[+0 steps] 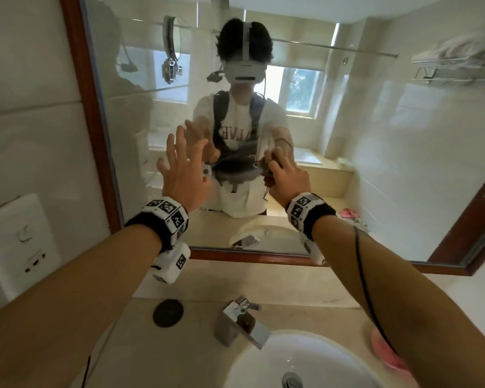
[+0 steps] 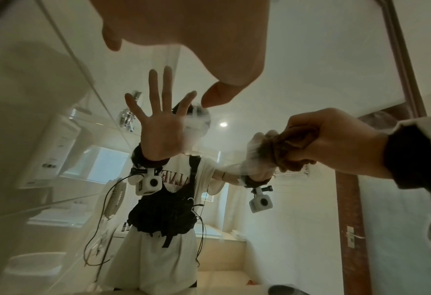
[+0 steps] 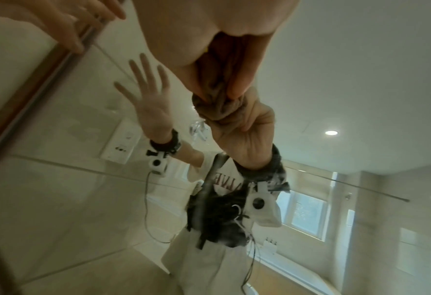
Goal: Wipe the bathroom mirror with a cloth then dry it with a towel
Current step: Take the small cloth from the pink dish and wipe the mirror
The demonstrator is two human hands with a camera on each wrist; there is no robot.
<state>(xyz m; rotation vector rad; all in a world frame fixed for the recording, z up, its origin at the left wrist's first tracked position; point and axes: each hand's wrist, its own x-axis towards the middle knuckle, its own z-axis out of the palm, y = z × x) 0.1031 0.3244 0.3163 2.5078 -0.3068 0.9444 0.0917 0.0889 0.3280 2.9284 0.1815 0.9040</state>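
The wood-framed bathroom mirror (image 1: 347, 169) fills the wall in front of me, and both my arms reach up to it above the stone surface (image 1: 196, 281) that carries the white basin (image 1: 305, 357). A chrome tap (image 1: 240, 320) stands behind the basin, with a dark round disc (image 1: 168, 313) lying to its left. A pink thing (image 1: 387, 351) lies at the basin's right edge, partly hidden by my right forearm; I cannot tell what it is. On the tiled wall to the left of the mirror hangs a white wall-mounted unit (image 1: 20, 242).

My left hand (image 1: 184, 175) is spread wide, fingers straight and apart, right at the glass near the middle of the mirror; it holds nothing. My right hand (image 1: 287, 177) is just to its right, and its grip is closed round a bunched brown cloth (image 3: 215, 99), thumb and fingers pinching the folds. The cloth (image 2: 282, 147) sits against the glass, meeting its own reflection there. A faint misty smear shows on the mirror around it.
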